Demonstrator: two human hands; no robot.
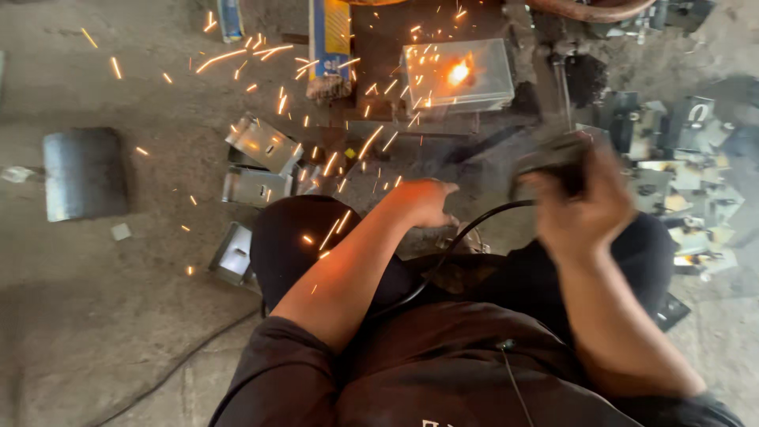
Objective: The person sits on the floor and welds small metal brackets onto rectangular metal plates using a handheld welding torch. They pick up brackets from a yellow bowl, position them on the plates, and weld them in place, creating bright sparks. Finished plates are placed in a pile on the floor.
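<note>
Right grip: right hand (581,207) closed around a dark power tool (553,162), blurred, right of centre frame.
Left grip: left hand (423,202) at centre, fingers curled; can't tell if it holds anything.
Cable: black cord (462,233) runs from the tool down between the arms.
Workpiece: metal box (458,75) at top centre, glowing spot on it, sparks (316,103) flying to upper left.
Floor: bent metal brackets (261,158) left of centre; more parts (688,158) piled at right; curved plate (83,172) far left.

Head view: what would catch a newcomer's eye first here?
The orange sparks spraying across the upper middle, and a bright glow on the metal box at top centre. Below them, the right hand, blurred, grips a dark power tool, while the left hand rests low at centre. Bent metal brackets lie left of centre.
</note>
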